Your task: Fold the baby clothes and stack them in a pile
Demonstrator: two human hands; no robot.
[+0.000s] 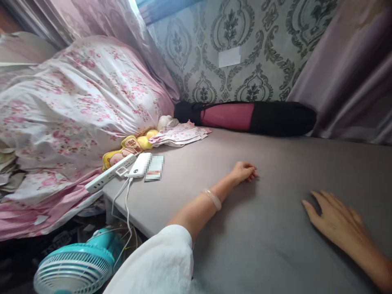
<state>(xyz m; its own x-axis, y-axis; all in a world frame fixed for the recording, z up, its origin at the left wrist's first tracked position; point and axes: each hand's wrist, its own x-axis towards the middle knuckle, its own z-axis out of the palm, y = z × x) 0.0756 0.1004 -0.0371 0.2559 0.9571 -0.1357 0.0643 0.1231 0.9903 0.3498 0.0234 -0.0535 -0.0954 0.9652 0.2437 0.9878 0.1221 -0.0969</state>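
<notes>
My left hand (244, 172) reaches out over the grey bed sheet (275, 228), a pale bangle (212, 199) around its forearm. Its fingers are curled in, and what they hold, if anything, is hidden. Farther right, my right hand (338, 220) rests palm down on or just over the sheet, thumb apart from the fingers and nothing in it.
Along the wall lies a long black and dark red bag (228, 116). At the bed's left edge are a power strip (110, 173), a white power bank (141, 165) with cables, and a yellow plush toy (131, 145). A turquoise fan (73, 265) stands below.
</notes>
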